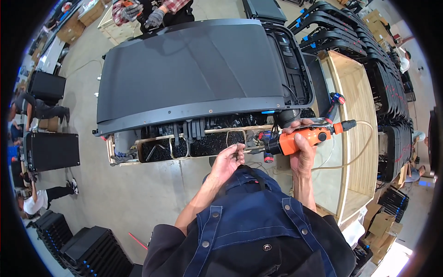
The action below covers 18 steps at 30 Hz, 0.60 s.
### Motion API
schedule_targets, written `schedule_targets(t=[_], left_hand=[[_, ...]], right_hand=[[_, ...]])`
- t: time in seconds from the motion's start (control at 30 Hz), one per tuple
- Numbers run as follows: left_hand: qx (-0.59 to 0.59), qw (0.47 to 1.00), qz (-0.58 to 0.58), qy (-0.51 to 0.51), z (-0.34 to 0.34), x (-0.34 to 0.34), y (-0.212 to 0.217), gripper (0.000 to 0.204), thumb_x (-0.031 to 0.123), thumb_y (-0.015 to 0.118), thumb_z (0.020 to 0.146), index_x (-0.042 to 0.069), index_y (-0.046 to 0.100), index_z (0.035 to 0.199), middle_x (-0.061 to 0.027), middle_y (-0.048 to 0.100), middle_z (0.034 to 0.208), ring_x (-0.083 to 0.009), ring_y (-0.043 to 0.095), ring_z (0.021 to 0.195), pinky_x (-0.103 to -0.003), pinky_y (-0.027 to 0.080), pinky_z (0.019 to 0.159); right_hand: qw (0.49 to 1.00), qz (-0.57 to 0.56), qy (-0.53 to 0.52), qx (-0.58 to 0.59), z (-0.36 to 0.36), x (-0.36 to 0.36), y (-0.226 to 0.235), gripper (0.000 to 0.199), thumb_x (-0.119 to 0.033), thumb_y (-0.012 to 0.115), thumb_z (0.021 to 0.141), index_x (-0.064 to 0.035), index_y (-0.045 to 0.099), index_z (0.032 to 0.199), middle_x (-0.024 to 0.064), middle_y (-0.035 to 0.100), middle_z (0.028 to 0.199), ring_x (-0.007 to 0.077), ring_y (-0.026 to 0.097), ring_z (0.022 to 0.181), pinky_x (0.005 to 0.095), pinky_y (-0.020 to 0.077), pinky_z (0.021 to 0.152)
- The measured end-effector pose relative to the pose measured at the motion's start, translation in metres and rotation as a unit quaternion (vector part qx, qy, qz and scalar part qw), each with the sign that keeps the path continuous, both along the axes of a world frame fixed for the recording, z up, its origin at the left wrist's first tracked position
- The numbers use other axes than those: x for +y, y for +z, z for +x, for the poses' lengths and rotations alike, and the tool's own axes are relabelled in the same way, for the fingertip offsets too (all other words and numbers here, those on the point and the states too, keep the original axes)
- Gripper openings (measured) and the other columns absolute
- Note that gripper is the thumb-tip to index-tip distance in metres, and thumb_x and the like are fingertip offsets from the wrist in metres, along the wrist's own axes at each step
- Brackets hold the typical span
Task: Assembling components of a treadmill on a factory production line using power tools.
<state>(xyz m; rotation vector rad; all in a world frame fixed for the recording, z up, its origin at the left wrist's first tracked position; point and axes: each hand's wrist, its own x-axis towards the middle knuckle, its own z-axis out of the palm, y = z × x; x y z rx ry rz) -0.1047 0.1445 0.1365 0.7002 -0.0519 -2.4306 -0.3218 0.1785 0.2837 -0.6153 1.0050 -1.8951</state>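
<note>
My right hand [303, 154] is wrapped round an orange air screwdriver [297, 142] with a black nose, held level with its bit pointing left. A metal lever lies along its upper side, under my fingers, and a pale air hose [370, 143] loops from its right end. At the bit's tip my left hand [227, 162] is closed in a pinch; something small and dark shows between the fingers, too small to name. Just beyond, a wooden parts tray [166, 137] holds black screws in several compartments. Above the tray rests a large treadmill deck [194, 69] with a dark belt.
Another power driver [336, 105], red and blue, lies at the right by a long wooden crate [355, 180]. A blue-and-red driver [267, 156] sits behind my tool's nose. Across the deck stands a co-worker with gloved hands [154, 19]. Black frames [392, 92] are stacked far right.
</note>
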Motion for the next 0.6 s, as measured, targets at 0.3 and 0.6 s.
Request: schedule_targets(t=[0.3, 0.6], left_hand=[[-0.037, 0.998, -0.056, 0.008, -0.051, -0.006, 0.013, 0.027, 0.016, 0.062, 0.101, -0.001, 0.064, 0.121, -0.0022, 0.062, 0.092, -0.0114, 0.06, 0.084, -0.027, 0.054, 0.078], [-0.075, 0.997, 0.014, 0.018, -0.097, -0.004, 0.034, 0.025, 0.013, 0.06, 0.102, -0.001, 0.061, 0.123, -0.0093, 0.066, 0.105, -0.0193, 0.069, 0.094, -0.033, 0.063, 0.085]], right_hand=[[0.999, 0.004, -0.034, -0.024, -0.046, -0.004, -0.005, 0.047, -0.003, 0.071, 0.084, -0.0086, 0.054, 0.127, 0.0114, 0.061, 0.112, 0.0231, 0.063, 0.097, 0.0479, 0.0476, 0.103], [0.999, -0.012, -0.042, -0.006, -0.092, 0.002, -0.016, 0.049, 0.001, 0.073, 0.082, -0.0056, 0.052, 0.126, 0.0132, 0.063, 0.113, 0.0234, 0.067, 0.099, 0.0472, 0.0524, 0.1]])
